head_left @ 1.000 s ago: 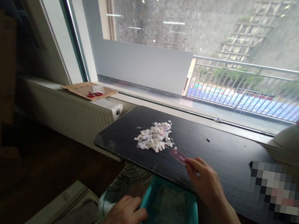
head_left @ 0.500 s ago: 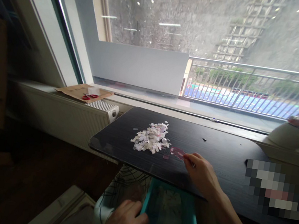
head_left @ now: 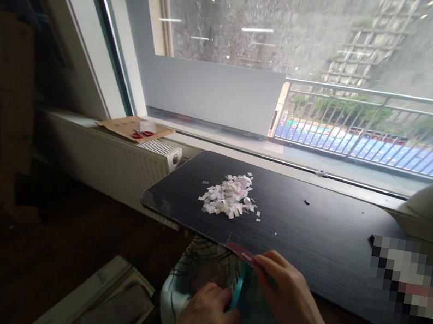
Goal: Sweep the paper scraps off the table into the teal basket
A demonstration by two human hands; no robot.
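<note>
"Are there any words to read?"
"No, none can be read."
"What about the brown paper (head_left: 116, 126), left of the middle?"
"It has faint dark marks, but they are too blurry to read."
"And the covered thing (head_left: 414, 283) at the lower right?"
"Big squares hide it, so nothing there can be read."

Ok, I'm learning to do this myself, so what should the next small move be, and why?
Probably reach the right hand with the pink strip out to the loose scraps: the strip is at the table's near edge, by the teal bin, while those scraps lie farther in, beside the paper pile.
</note>
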